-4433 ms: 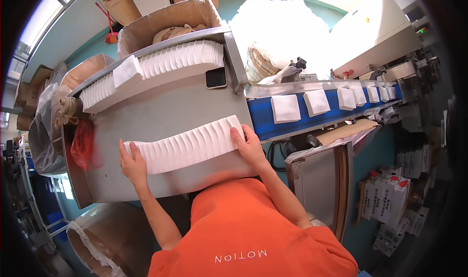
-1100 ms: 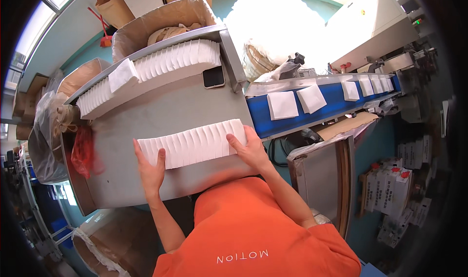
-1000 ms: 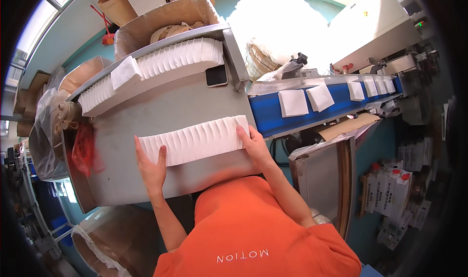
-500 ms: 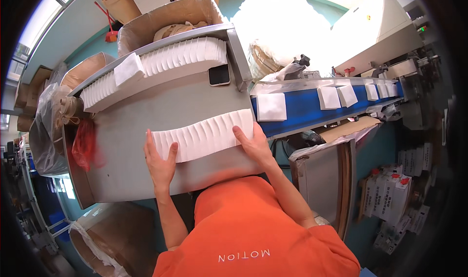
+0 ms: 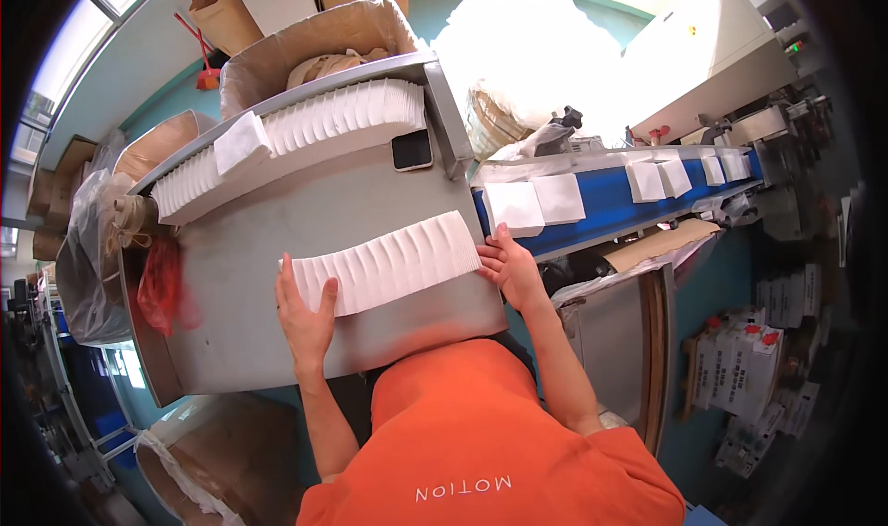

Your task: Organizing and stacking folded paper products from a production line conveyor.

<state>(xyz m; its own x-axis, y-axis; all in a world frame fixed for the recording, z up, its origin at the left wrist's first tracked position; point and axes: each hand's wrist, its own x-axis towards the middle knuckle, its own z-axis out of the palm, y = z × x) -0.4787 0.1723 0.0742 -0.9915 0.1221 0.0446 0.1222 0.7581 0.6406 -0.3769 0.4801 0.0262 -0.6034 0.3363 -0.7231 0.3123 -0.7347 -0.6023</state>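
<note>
A curved row of white folded paper napkins (image 5: 388,259) stands on edge across the grey metal table. My left hand (image 5: 305,322) braces its left end, fingers around the end and thumb against the near side. Close to the right end is my right hand (image 5: 513,272), fingers apart, nothing seen in its grasp. Its fingertips lie by the row's end and the table edge, just below a white folded napkin (image 5: 511,208) on the blue conveyor belt (image 5: 606,202). A second napkin (image 5: 559,198) lies against that one.
Along the table's far side runs a longer napkin row (image 5: 342,119) with a napkin stack (image 5: 242,145) on it. A phone (image 5: 412,151) lies beside. More napkins (image 5: 645,183) sit farther up the belt. A red plastic bag (image 5: 159,285) hangs at left; a lined carton (image 5: 319,40) stands behind.
My right hand has let go of the row's right end and moved right, toward the belt. The belt's napkins have come nearer, two now together at its near end. My left hand stays.
</note>
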